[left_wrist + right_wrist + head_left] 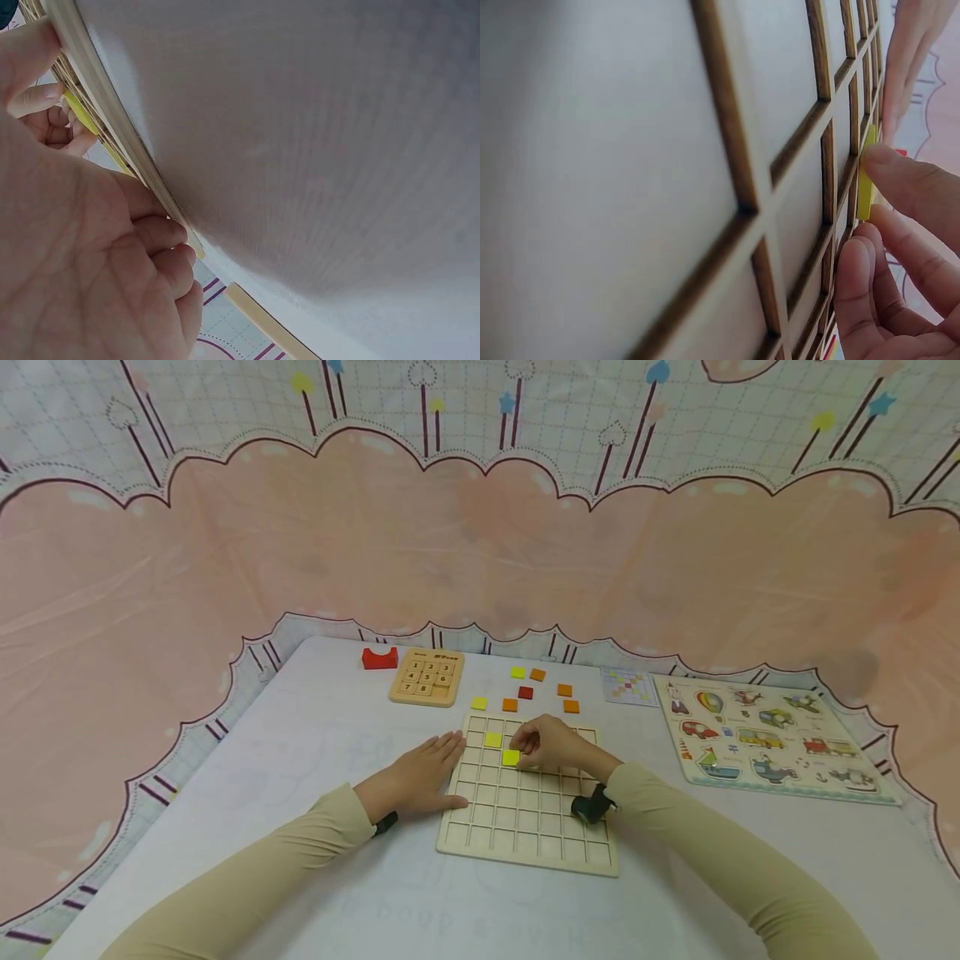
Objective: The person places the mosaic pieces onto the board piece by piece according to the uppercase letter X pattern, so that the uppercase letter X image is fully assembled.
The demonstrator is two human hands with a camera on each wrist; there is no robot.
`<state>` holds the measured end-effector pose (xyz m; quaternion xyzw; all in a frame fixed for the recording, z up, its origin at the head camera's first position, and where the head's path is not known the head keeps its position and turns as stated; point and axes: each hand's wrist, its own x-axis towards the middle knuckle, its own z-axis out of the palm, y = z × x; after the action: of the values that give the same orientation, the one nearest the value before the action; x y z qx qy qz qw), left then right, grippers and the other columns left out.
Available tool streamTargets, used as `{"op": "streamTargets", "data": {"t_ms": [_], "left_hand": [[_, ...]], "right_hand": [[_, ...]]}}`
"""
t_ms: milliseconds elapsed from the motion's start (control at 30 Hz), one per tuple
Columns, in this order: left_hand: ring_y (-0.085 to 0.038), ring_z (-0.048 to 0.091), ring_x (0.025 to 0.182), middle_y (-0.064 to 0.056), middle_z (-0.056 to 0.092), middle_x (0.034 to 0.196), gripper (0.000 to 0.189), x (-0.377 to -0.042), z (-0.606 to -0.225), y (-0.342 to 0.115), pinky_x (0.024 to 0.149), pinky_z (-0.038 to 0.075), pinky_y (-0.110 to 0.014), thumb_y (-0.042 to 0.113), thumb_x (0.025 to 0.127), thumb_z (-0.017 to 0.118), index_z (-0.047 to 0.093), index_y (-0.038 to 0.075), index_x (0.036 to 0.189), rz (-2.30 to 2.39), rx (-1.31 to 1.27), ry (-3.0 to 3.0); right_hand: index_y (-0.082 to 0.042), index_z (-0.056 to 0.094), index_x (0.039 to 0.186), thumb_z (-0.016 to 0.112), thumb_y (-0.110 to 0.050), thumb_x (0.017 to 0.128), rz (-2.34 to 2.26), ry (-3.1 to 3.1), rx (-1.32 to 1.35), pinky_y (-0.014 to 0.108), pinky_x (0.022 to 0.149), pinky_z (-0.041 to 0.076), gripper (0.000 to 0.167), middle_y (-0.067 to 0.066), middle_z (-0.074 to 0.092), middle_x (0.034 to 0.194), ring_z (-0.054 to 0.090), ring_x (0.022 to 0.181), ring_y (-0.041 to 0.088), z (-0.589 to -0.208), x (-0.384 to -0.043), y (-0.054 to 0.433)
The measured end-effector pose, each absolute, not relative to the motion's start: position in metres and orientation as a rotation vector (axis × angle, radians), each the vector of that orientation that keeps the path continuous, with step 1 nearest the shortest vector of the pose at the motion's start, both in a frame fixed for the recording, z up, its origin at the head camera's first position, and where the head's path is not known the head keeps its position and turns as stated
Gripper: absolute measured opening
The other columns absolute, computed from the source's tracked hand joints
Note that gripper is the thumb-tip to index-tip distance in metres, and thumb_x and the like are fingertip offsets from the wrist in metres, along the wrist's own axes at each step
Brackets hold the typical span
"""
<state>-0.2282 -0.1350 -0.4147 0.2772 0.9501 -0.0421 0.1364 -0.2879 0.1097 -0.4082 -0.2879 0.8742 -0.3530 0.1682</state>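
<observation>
Printed backdrop (480, 552) hangs behind and along both sides of the surface (322, 718), peach-pink in its broad middle, lightly creased at left, its scalloped dark outline giving way above to a pale gridded band (225, 402) with stick-like motifs (657, 372) topped by hearts, stars and round dots. Lower border (277, 647), pale and scalloped with short dark strokes, meets the surface's edge. Surface white, faint reversed lettering (491, 927) toward the near side; light soft, rather muted, shadows blurred.
</observation>
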Motion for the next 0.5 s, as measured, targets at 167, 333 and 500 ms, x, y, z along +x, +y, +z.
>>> {"op": "streamTargets", "data": {"t_ms": [167,333,500], "left_hand": [[-0.024,0.013,0.147,-0.012,0.015,0.158,0.095,-0.2283,-0.4148,-0.135,0.121,0.016,-0.038,0.067,0.086,0.046,0.017,0.002,0.15,-0.128,0.811,2.748],[-0.024,0.013,0.147,-0.012,0.016,0.158,0.095,-0.228,-0.414,-0.135,0.121,0.017,-0.038,0.067,0.086,0.046,0.017,0.002,0.15,-0.125,0.809,2.749],[-0.024,0.014,0.147,-0.012,0.016,0.158,0.095,-0.2275,-0.4134,-0.1351,0.12,0.017,-0.038,0.066,0.086,0.046,0.017,0.002,0.15,-0.12,0.807,2.75]], "right_hand": [[-0.002,0.07,0.091,0.077,-0.004,0.075,-1.007,2.484,-0.806,0.018,0.066,0.05,0.018,0.007,0.067,0.085,0.055,0.072,0.008,-0.4089,-0.2881,0.1097],[-0.004,0.069,0.087,0.077,-0.005,0.075,-0.974,2.503,-0.809,0.019,0.065,0.049,0.015,0.005,0.065,0.081,0.054,0.07,0.008,-0.409,-0.2888,0.1083],[-0.004,0.07,0.089,0.078,-0.006,0.074,-0.966,2.489,-0.799,0.019,0.064,0.048,0.017,0.004,0.065,0.08,0.054,0.069,0.009,-0.4077,-0.2907,0.1064]]}}
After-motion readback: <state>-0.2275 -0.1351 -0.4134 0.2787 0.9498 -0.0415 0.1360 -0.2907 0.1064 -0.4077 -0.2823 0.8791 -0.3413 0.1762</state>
